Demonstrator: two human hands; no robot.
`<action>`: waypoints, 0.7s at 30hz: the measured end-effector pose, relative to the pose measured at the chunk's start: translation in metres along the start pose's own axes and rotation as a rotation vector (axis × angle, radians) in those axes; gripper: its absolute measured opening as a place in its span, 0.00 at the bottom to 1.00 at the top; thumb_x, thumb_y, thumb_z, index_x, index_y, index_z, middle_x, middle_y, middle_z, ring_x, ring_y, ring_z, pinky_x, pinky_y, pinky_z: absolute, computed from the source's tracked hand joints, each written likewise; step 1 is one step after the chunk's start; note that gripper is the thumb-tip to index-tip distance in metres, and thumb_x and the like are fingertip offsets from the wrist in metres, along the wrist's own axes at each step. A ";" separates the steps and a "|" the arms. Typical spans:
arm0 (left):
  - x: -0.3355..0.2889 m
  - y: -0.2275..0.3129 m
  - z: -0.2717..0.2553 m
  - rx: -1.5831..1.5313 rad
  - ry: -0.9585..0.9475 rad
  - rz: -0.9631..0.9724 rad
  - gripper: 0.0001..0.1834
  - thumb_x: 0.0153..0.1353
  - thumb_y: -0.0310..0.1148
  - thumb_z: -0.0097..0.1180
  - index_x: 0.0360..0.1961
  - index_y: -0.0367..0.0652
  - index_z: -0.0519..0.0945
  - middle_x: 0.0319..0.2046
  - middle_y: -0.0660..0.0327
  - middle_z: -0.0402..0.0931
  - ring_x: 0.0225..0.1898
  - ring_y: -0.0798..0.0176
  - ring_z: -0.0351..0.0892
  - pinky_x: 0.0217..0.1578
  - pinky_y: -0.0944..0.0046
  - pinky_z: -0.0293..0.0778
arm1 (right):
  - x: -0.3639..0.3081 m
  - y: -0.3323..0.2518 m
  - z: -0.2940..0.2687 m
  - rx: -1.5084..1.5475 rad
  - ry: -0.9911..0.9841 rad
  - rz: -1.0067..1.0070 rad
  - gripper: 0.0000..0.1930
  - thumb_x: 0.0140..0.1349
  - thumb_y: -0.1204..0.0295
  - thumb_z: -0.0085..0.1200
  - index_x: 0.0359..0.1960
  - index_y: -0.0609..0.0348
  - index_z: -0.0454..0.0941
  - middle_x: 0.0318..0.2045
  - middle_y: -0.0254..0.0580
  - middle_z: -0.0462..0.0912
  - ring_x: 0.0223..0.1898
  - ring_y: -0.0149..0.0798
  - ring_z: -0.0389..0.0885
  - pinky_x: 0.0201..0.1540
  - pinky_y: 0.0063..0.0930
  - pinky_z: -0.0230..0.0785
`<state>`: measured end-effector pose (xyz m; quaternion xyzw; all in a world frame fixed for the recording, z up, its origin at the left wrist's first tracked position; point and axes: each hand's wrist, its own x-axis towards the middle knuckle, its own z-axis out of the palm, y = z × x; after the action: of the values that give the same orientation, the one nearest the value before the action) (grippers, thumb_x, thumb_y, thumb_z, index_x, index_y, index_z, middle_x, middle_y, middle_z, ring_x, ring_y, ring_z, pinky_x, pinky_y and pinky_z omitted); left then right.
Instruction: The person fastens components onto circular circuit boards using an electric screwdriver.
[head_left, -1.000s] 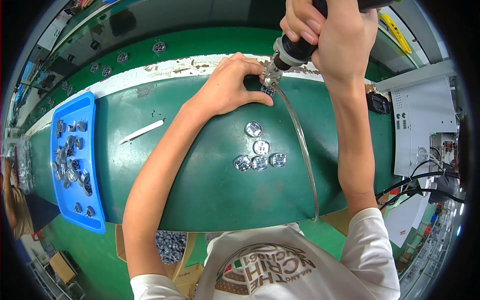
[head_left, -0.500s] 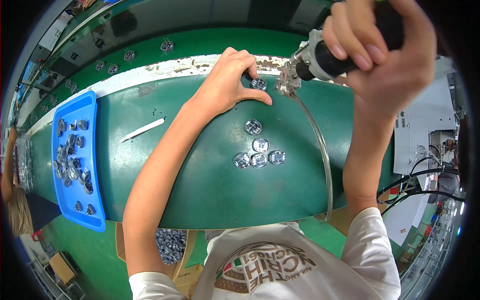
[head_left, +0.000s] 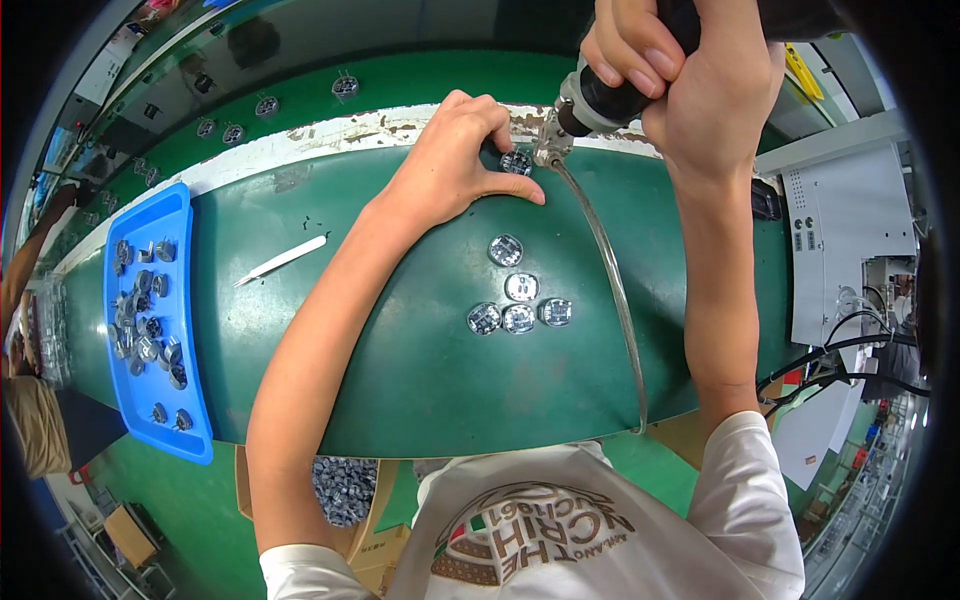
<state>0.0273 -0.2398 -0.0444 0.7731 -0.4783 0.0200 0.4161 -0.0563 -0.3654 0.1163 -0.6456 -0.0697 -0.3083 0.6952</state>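
Note:
My left hand (head_left: pixel 455 150) curls its fingers and thumb around a small round grey electronic part (head_left: pixel 515 162), against the far edge of the green work surface. With my right hand (head_left: pixel 700 90) I grip a powered screwdriver (head_left: pixel 610 105) by its black body. Its metal head comes down just right of the part; whether they touch I cannot tell. A clear hose (head_left: pixel 610 270) runs from that head toward the surface's near edge. Nearer me lie several similar round parts (head_left: pixel 519 319) with clear tops. White tweezers (head_left: pixel 285 260) rest left of my left forearm.
A blue tray (head_left: pixel 203 400) with several round parts stands at the left. Beyond a chipped white ledge (head_left: pixel 290 150), more parts sit on a green belt (head_left: pixel 420 85). A pale machine (head_left: pixel 850 230) with black cables flanks the right. Below is a box of grey parts (head_left: pixel 345 490).
My right hand has brought the screwdriver left, so its head is now close beside the part. The hose swung left with it. My left hand has stayed almost still.

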 end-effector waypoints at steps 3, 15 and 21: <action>0.000 0.000 0.001 -0.013 0.008 -0.006 0.29 0.40 0.40 0.82 0.31 0.39 0.72 0.31 0.61 0.70 0.38 0.55 0.66 0.40 0.56 0.69 | 0.001 0.003 0.000 0.004 -0.003 -0.004 0.12 0.70 0.66 0.55 0.32 0.61 0.73 0.08 0.29 0.64 0.06 0.25 0.58 0.12 0.22 0.54; 0.001 0.000 0.002 -0.006 -0.013 -0.078 0.31 0.37 0.47 0.83 0.29 0.38 0.76 0.32 0.58 0.76 0.40 0.53 0.69 0.44 0.54 0.72 | 0.016 0.021 0.000 -0.006 -0.027 0.015 0.20 0.70 0.67 0.56 0.16 0.56 0.71 0.09 0.28 0.65 0.08 0.25 0.62 0.14 0.23 0.56; 0.000 0.002 0.000 -0.014 -0.034 -0.104 0.31 0.37 0.46 0.83 0.30 0.37 0.76 0.32 0.58 0.75 0.41 0.53 0.69 0.45 0.55 0.73 | 0.012 0.009 0.003 0.015 -0.053 0.071 0.17 0.69 0.67 0.57 0.20 0.57 0.72 0.09 0.28 0.65 0.08 0.25 0.61 0.14 0.23 0.56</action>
<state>0.0260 -0.2404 -0.0428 0.7942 -0.4447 -0.0182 0.4136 -0.0416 -0.3673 0.1151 -0.6503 -0.0675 -0.2657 0.7085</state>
